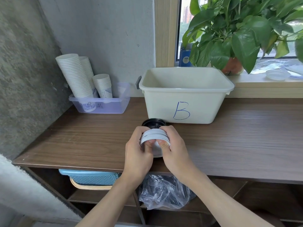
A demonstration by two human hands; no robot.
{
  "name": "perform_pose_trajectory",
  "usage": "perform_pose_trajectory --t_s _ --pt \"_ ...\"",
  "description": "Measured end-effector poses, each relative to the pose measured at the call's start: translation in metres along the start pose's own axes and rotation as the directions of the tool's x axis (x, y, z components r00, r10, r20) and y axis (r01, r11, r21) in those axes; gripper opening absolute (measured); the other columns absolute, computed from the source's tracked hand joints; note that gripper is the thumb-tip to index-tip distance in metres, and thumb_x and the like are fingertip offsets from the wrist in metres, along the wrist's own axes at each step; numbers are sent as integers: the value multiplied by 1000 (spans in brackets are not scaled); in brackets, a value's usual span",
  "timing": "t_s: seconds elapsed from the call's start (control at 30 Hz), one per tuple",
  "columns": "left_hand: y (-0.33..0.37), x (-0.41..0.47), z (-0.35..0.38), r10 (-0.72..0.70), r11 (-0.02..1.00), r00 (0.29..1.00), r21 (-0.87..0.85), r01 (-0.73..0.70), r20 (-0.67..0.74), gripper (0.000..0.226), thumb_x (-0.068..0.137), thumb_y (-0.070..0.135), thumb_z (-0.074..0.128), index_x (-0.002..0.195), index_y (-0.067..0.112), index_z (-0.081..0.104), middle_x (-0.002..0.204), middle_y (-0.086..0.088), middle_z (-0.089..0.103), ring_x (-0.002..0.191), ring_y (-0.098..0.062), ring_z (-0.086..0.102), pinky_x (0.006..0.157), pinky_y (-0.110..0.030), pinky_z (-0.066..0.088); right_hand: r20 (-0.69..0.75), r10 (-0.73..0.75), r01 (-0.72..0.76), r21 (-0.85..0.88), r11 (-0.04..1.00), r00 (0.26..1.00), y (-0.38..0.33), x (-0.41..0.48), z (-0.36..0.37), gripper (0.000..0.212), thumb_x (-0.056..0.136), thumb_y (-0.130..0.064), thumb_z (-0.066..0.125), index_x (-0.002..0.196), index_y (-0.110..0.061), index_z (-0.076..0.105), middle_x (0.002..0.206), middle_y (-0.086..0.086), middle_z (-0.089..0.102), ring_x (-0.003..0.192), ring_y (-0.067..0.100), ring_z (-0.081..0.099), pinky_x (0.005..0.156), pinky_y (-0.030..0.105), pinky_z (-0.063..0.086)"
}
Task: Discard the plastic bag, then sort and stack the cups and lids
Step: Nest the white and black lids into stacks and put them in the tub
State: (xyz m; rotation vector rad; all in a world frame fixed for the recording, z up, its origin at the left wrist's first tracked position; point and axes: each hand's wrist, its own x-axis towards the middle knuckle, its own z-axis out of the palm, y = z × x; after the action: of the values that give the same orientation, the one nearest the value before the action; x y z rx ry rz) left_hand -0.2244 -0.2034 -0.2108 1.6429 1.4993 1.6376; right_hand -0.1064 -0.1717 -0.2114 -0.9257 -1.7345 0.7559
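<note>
A stack of white lids is held between both hands above the wooden counter. My left hand grips its left side and my right hand grips its right side, thumbs on the near face. Just behind the stack sits a black lid. Tall stacks of white paper cups stand in a clear plastic tray at the back left. A cream bin marked B stands behind the hands. A crumpled clear plastic bag hangs below the counter edge.
A potted green plant and a clear round lid sit on the window sill at the right. A blue basket lies on the shelf under the counter. A concrete wall closes the left side.
</note>
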Motion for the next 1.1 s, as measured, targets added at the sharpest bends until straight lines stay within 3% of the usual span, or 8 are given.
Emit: perform_pose_trajectory --t_s 0.07,0.3,0.47,0.6,0.73,0.97,1.1 --pt "0 -1 1 8 1000 1000 8 -8 14 30 91 -5 53 94 25 57 85 11 65 79 -11 62 69 -27 50 -14 -8 8 -24 1000 1000 0 0 0 28 80 -9 49 107 -14 57 98 -4 57 89 -1 51 78 5 35" --pt "0 -3 1 32 999 999 31 -33 38 6 91 18 52 91 24 53 80 10 61 72 -10 57 64 -20 44 -70 -36 29 -93 995 997 0 -1 2 22 77 -4 48 96 -8 59 87 0 58 77 8 48 69 6 35" --pt "5 -4 -4 58 997 983 45 -67 173 17 98 36 47 113 31 54 101 16 65 97 -5 62 80 -12 44 -81 25 -26 -20 999 996 1 -1 0 20 83 -8 46 96 -11 60 88 2 62 81 10 54 69 10 39" --pt "5 -1 -1 25 999 998 34 -26 51 10 100 26 50 103 25 59 92 16 66 87 -3 61 73 -11 43 -30 42 -41 18 999 999 0 1 -1 24 88 -24 48 107 -16 60 100 -3 64 91 5 57 79 13 43" --pt "5 2 -2 -69 997 995 11 70 -77 11 96 8 58 93 19 58 82 9 65 75 -1 58 67 -12 43 60 86 -85 -15 996 994 2 3 0 45 90 -39 46 127 -16 54 118 -7 63 109 3 56 94 17 41" --pt "7 3 -1 -103 994 993 26 105 -65 14 95 2 55 89 15 54 79 5 61 71 2 54 65 -10 41 48 86 -86 -8 996 995 1 3 1 36 88 -35 46 118 -17 56 106 -8 61 96 1 54 81 3 35" --pt "9 3 0 -93 995 995 36 94 -29 18 95 -1 54 86 14 51 75 5 58 68 1 51 63 -11 40 17 86 -86 2 996 996 1 5 0 33 84 -29 49 111 -14 60 101 -4 64 90 6 55 78 8 38"
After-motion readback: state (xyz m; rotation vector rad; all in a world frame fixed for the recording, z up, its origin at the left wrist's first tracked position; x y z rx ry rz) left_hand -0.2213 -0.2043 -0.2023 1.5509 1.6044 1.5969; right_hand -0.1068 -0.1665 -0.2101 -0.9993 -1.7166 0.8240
